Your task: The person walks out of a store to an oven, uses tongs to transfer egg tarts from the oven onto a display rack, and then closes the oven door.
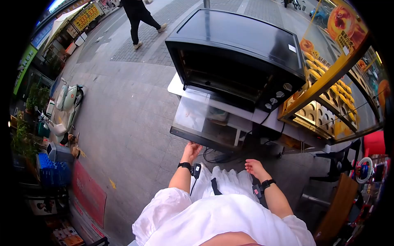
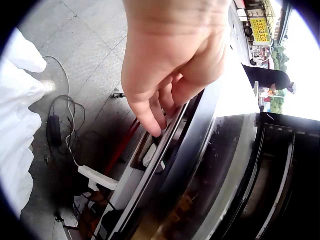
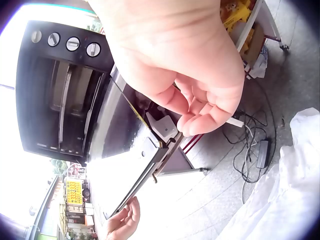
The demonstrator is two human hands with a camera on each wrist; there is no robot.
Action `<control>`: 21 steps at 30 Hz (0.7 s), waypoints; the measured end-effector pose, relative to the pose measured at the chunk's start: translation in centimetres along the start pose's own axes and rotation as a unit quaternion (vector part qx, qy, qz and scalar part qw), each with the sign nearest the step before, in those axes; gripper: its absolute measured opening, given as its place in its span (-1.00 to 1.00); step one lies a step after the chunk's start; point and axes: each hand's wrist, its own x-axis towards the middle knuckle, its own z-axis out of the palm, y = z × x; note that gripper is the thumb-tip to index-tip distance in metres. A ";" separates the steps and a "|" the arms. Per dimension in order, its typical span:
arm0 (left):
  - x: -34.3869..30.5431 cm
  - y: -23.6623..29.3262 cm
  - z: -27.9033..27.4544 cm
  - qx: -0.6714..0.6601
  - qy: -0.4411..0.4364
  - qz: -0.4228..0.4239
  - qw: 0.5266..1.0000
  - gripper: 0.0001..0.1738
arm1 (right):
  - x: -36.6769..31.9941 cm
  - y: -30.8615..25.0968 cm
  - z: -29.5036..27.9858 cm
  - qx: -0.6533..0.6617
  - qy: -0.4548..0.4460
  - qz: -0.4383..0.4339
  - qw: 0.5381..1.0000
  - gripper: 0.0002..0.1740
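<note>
A black toaster oven [image 1: 238,45] stands on a white table with its glass door [image 1: 205,119] folded down toward me. My left hand [image 1: 192,152] holds the door's front edge near its left end. In the left wrist view that hand [image 2: 170,75] has its fingers curled over the dark door edge [image 2: 192,135]. My right hand [image 1: 255,168] hangs in front of the oven, off the door's right end, fingers loosely curled with nothing seen in them. In the right wrist view its fingertips [image 3: 192,125] overlap the door's corner.
Control knobs [image 1: 280,94] line the oven's right side. A yellow-framed display case [image 1: 324,94] with pastries stands right of it. Black cables [image 1: 209,156] lie on the ground under the table. A person [image 1: 139,18] walks behind, and a scooter [image 1: 67,106] is parked at left.
</note>
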 end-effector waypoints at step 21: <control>-3.7 19.5 27.9 0.155 -0.222 0.166 0.948 -0.73 | 0.1 -23.4 4.0 -0.447 0.423 -0.442 0.653 -0.62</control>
